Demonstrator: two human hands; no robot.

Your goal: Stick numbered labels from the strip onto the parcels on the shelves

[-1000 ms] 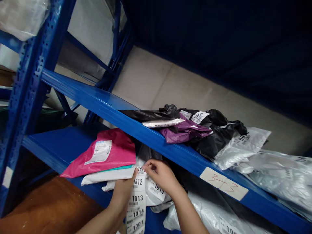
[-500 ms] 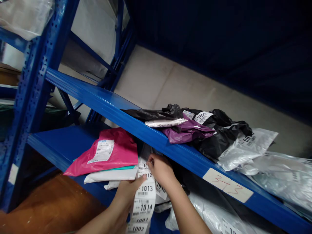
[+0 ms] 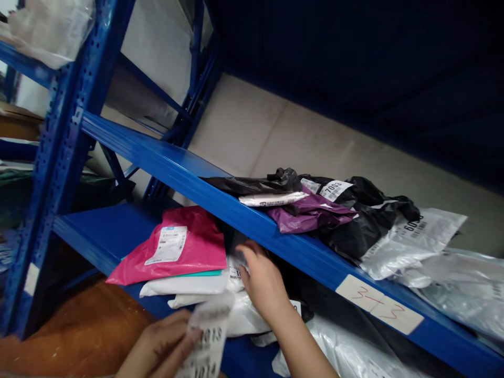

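"What's the biggest thing around the fingers?"

"The blue rack (image 3: 65, 184), left of and beyond the fingers of the left hand (image 3: 159, 344) and the right hand (image 3: 264, 281). Its upper shelf (image 3: 157, 155) slants across above both sets. Its lower shelf (image 3: 100, 228) reaches from beneath the right fingers out to their left."

"And the bags?"

"A silver bag (image 3: 334, 341) lies to the lower right of the right fingers, past the forearm. The pink bag (image 3: 205, 239) is just left of them, on top of a white bag (image 3: 183, 286). Higher up and to their right, on the upper shelf, there's a black bag (image 3: 350, 239) with a purple bag (image 3: 301, 218) against it."

"Anything smaller?"

"A card (image 3: 378, 304) marked in red on the upper shelf's edge, well to the right of the right fingers. Then the label strip (image 3: 210, 336): it's in the left fingers, pinched under the thumb, showing 1013 and 1014, its top end blurred."

"What are the right fingers doing?"

"They're curled, thumb apart, over the lower shelf. Whether they grip anything I can't tell. A little label (image 3: 235, 273) sits just below their tips, starting 10, the rest hidden."
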